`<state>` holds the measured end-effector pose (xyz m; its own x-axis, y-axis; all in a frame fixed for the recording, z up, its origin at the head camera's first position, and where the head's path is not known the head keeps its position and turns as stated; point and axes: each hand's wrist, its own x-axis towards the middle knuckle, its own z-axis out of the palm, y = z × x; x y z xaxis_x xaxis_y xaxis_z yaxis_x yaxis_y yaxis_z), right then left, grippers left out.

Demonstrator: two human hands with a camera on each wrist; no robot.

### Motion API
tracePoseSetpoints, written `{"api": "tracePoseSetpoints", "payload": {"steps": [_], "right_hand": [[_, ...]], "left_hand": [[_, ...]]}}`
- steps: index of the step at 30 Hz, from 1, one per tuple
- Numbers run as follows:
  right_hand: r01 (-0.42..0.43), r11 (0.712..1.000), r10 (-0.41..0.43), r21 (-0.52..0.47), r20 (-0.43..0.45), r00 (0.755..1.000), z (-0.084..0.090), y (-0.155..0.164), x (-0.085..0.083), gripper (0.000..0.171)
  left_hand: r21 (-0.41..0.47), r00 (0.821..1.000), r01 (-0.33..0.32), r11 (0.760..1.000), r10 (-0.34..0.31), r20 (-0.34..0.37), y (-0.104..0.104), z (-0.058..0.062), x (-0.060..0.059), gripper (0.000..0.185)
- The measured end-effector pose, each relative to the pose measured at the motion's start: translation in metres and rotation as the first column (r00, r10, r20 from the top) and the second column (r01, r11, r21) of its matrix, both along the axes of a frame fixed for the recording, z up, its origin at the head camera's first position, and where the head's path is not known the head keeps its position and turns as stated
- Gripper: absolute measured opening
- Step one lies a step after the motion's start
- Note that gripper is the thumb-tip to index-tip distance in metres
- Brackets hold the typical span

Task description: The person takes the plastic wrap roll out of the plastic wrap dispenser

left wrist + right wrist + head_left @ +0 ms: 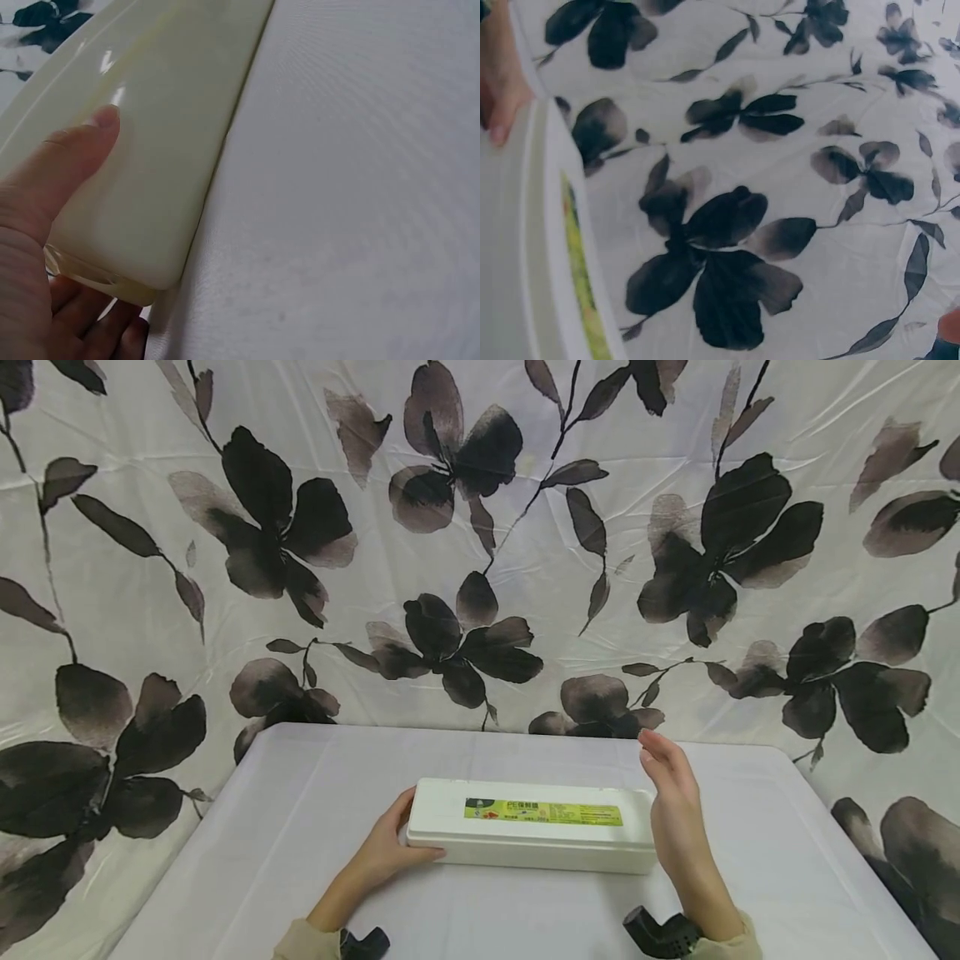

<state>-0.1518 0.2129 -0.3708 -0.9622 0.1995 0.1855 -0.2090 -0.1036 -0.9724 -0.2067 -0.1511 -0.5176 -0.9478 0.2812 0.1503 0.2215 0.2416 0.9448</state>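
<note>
The counter [517, 914] is spread with plain white cloth, its two far corners rounded. On it, around the middle, lies a long white box [528, 837], set roughly crosswise, with a yellow-green label [543, 812] on its top.

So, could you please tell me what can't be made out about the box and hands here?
- Inside of the white box, all views: hidden by its top and sides.
- Small print on the label, head view: too small and blurred.
- Fingertips of the left hand, head view: mostly hidden behind the box.
- Right hand, head view: it overlaps the box's end, hiding whether they touch.
</note>
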Motion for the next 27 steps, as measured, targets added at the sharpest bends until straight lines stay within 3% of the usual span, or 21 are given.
{"api": "tracePoseSetpoints", "payload": {"steps": [4, 8, 16, 21, 27], "right_hand": [[-0.020, 1.000, 0.020, 0.004, -0.025, 0.999, 0.007, -0.009, -0.007, 0.047], [-0.074, 0.993, 0.077, 0.088, -0.028, 0.997, 0.007, -0.016, -0.015, 0.043], [-0.196, 0.940, 0.205, 0.280, -0.002, 0.979, -0.007, -0.029, -0.023, 0.040], [-0.217, 0.871, 0.245, 0.441, -0.007, 0.970, -0.019, -0.036, -0.025, 0.039], [-0.259, 0.747, 0.283, 0.612, 0.060, 0.957, -0.030, -0.044, -0.026, 0.045]], "left_hand": [[-0.005, 1.000, -0.010, 1.000, 0.010, -0.002, 0.000, 0.001, 0.001, 0.101], [-0.020, 1.000, -0.008, 1.000, 0.008, -0.010, 0.001, -0.001, -0.001, 0.101], [-0.028, 1.000, -0.015, 0.999, 0.015, 0.002, 0.002, -0.004, -0.002, 0.104], [-0.023, 1.000, -0.011, 1.000, 0.011, 0.001, 0.002, -0.003, -0.001, 0.104], [-0.033, 1.000, -0.013, 0.999, 0.013, -0.009, 0.001, -0.004, 0.001, 0.104]]}}
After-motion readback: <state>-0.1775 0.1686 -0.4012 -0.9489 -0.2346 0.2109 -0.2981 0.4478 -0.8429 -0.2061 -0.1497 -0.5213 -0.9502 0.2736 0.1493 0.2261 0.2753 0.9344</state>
